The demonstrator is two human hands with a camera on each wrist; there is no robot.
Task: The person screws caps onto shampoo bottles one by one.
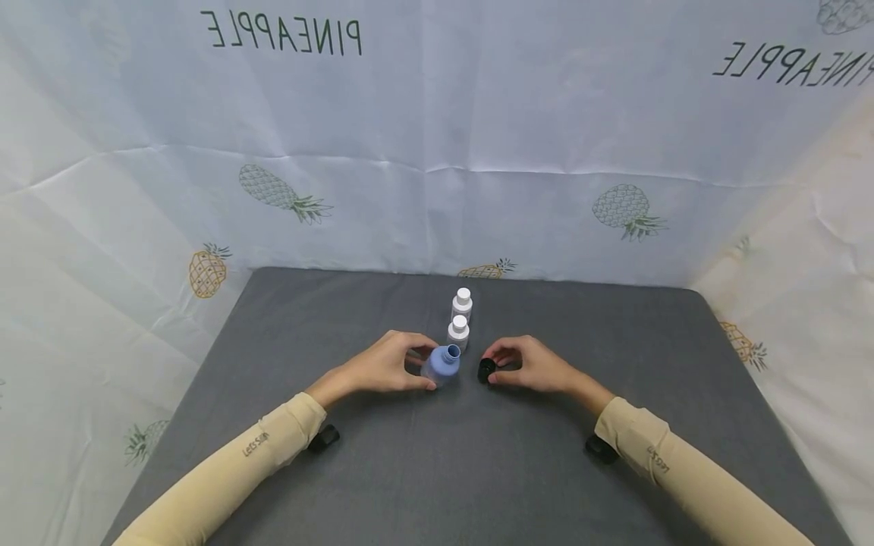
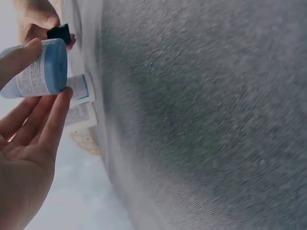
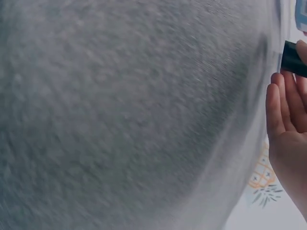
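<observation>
A blue bottle (image 1: pixel 442 364) with an uncapped neck is held by my left hand (image 1: pixel 392 362), thumb on the near side and fingers on the far side. It tilts to the right, and the left wrist view shows a printed label around the bottle (image 2: pixel 41 69). My right hand (image 1: pixel 536 365) pinches a black cap (image 1: pixel 486 370) between thumb and fingers, a short way right of the bottle's mouth. In the right wrist view the cap (image 3: pixel 293 60) sits at the fingertips, with part of the blue bottle (image 3: pixel 301 17) at the frame's edge.
Two white bottles (image 1: pixel 458 334) with white caps stand one behind the other just beyond the blue bottle. They rest on a dark grey cloth-covered table (image 1: pixel 437 470). A white pineapple-print curtain (image 1: pixel 437 220) closes off the back and sides. Black devices (image 1: pixel 324 438) sit under both wrists.
</observation>
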